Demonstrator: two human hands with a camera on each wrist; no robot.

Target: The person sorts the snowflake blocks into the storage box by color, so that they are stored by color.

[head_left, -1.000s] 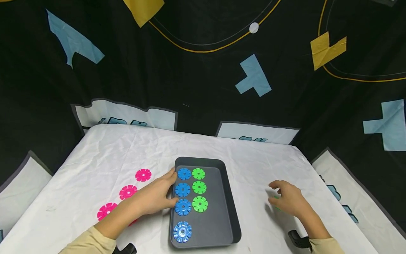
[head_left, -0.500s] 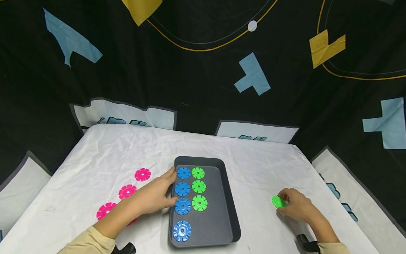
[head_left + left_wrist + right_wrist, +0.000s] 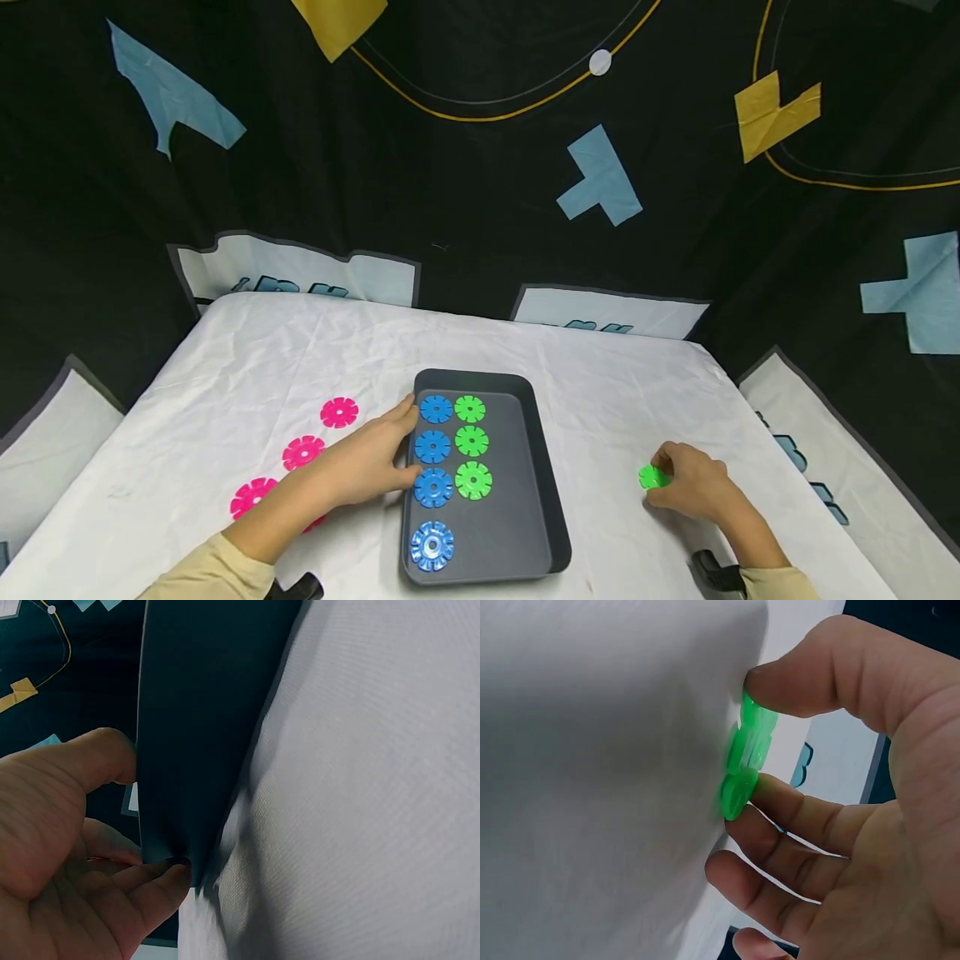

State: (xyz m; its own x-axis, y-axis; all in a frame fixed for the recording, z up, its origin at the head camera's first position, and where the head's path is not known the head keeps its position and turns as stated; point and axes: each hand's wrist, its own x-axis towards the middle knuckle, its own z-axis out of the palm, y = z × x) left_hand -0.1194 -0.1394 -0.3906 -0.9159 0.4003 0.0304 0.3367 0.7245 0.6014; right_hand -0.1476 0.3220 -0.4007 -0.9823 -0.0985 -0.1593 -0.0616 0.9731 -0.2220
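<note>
- A green disc [image 3: 651,477] is sitting in the right hand [image 3: 693,483], over the white-clothed counter [image 3: 600,400] and well to the right of the gray tray [image 3: 528,525]; whether its edge is touching the cloth, I cannot tell.
- The right hand is pinching that disc by its rim, thumb on one side and fingertips on the other, presumably because so thin a piece is offering little else to grip. In the right wrist view it is showing nearly edge-on.
- The left hand [image 3: 367,458] is gripping the tray's left wall with thumb and fingers, probably to stop it from sliding.
- Inside the tray, four blue discs [image 3: 426,448] are forming a column along that wall, and three green discs [image 3: 480,446] are lining up beside the upper three. The layout is seemingly giving each colour its own column, the green one ending a row short of the blue.
- Left of the tray, pink discs [image 3: 295,454] are lying in a slanting line on the counter, grouped by colour perhaps for easy picking; the left forearm [image 3: 273,525] is hiding part of the line.
- Beyond the counter, a dark curtain [image 3: 465,200] is hanging as a backdrop.
</note>
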